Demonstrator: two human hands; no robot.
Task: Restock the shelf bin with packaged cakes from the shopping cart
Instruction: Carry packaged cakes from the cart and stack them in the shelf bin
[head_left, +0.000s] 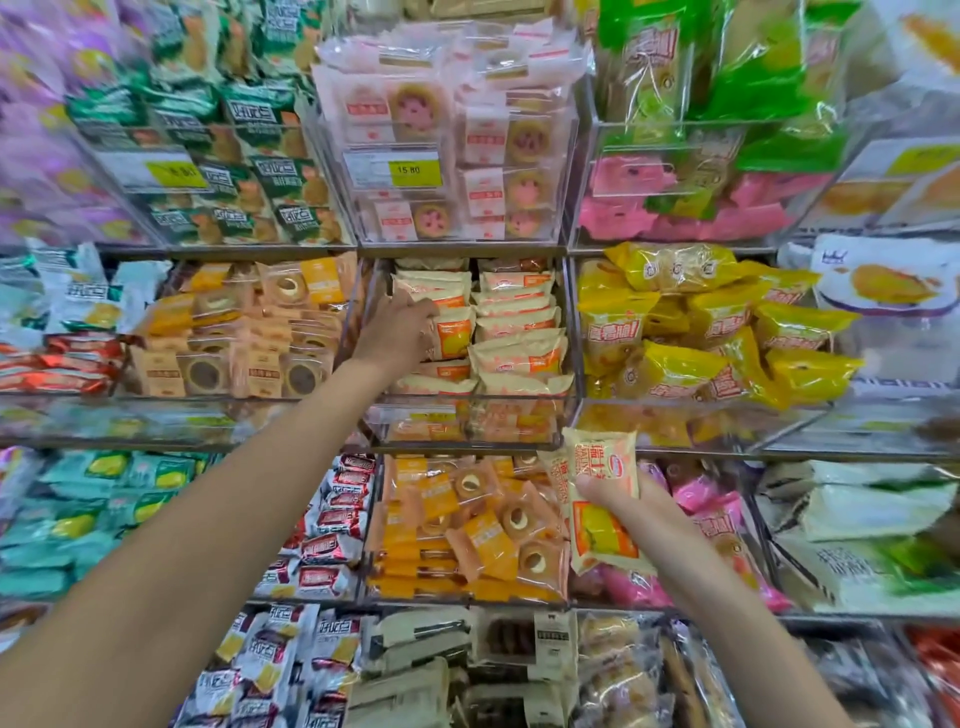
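Left hand (397, 332) seemingly gripping binned cake pack (451, 332); right hand (631, 512) clasps 1 pack (602, 499).

Glossy plastic cake packets (602, 499); clear smooth acrylic bin (467, 415).

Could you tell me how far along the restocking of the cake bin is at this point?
Done: the clear bin in the middle row already holds two stacked rows of cream-and-orange cakes. In hand: the left hand is inside the bin at the left row, pressing a pack in place, while the right hand holds more cakes below the bin. Left: those go in next. The cart is out of view, so what remains there cannot be told.
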